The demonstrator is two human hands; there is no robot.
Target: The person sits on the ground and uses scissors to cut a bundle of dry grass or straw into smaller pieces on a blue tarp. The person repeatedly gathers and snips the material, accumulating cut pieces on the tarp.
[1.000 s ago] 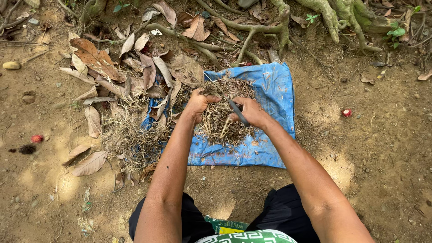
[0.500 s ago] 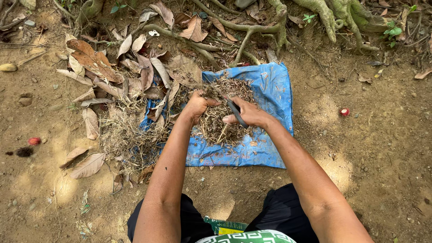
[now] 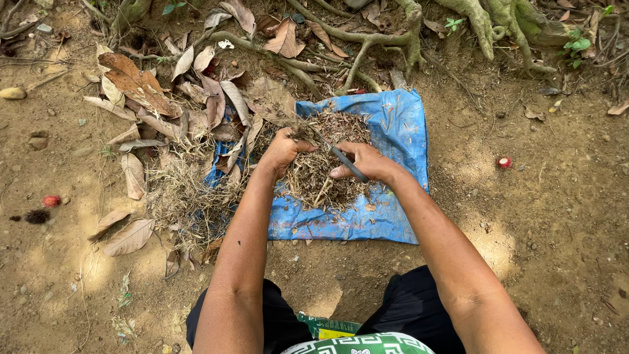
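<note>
So the pile of dry chopped stems (image 3: 324,167) sits on a blue plastic sheet (image 3: 400,131) spread on bare dirt, toward the sheet's left half. The left hand (image 3: 283,149) is curled shut around a bunch of stems at the pile's upper left edge. The right hand (image 3: 367,160) is closed around a dark-handled blade tool (image 3: 342,157), which lies slanted across the top of the pile, its tip pointing toward the left hand. The two hands are close, with just a strip of pile between them.

The sheet's right side and bottom strip are mostly bare blue, so that's where the open room is. Its left edge is buried: dry grass (image 3: 190,196) and a heap of brown dead leaves (image 3: 141,85) spill right over it. Along the top edge, tree roots (image 3: 367,46) run almost touching the sheet, so it's tight up there.

Further out, right of the sheet, there's a small red fruit (image 3: 504,162) on open dirt, well apart. Far left, another red fruit (image 3: 51,200) sits beside a dark spiky husk (image 3: 37,216).
</note>
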